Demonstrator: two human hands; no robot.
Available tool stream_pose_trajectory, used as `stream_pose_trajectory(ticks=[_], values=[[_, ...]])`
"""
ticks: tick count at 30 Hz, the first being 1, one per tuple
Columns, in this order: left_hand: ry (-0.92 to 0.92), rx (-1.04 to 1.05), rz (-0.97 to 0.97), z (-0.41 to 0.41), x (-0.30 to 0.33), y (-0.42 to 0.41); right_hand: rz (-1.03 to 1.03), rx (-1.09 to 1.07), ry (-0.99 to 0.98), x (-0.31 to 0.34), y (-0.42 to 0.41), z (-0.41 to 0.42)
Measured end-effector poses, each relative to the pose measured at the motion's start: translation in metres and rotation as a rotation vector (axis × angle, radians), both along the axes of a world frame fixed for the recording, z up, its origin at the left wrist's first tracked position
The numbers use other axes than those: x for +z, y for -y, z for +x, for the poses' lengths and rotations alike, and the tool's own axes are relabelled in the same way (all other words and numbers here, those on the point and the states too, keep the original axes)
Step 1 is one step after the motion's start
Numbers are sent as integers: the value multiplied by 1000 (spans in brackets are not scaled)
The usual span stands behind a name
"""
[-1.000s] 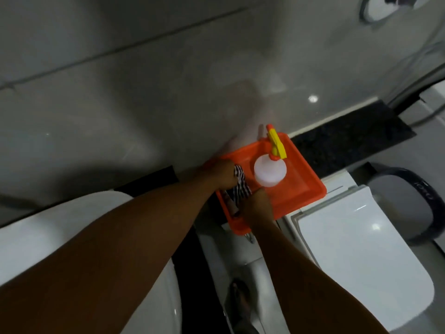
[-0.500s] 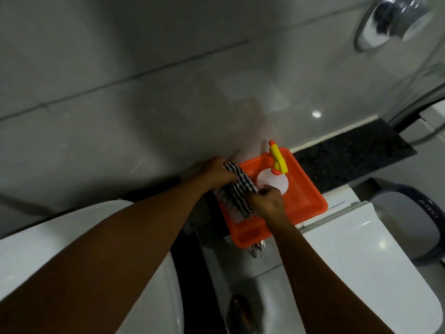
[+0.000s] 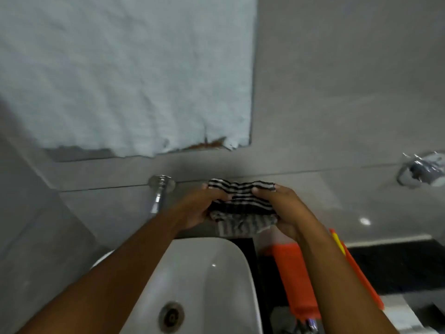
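Left hand (image 3: pixel 201 208) and right hand (image 3: pixel 283 208) both grip the striped cloth (image 3: pixel 242 208); no writing legible.

The striped cloth (image 3: pixel 240 201) has come out of the orange tray (image 3: pixel 289 273), where it lay beside the spray bottle (image 3: pixel 338 242) a second ago. The left hand (image 3: pixel 199 208) and right hand (image 3: pixel 286 208), then down in the tray, now hold it by either end, bunched between them. It is raised before the wall, past the white basin (image 3: pixel 199 273).
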State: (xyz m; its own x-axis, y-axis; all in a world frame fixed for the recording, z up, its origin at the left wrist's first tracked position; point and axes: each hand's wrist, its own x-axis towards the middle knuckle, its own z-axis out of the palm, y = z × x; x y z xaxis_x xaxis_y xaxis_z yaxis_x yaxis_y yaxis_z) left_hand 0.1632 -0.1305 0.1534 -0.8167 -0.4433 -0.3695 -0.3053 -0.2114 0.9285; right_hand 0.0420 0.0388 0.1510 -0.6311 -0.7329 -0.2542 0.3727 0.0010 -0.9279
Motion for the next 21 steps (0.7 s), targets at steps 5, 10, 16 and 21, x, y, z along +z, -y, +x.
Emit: stream_pose_trajectory(ticks=[5,10,16,21], values=[[84,138,-172,98,42,59,144,301,-133,33,57,60],[97,352,-269,142,46,92,217,157,-225,33,122,101],[470,587,-1164,127,35,92,277,-73,-414,13,164,100],[488,393,-1186,94,19,67,202,-188,-760,7,152,100]])
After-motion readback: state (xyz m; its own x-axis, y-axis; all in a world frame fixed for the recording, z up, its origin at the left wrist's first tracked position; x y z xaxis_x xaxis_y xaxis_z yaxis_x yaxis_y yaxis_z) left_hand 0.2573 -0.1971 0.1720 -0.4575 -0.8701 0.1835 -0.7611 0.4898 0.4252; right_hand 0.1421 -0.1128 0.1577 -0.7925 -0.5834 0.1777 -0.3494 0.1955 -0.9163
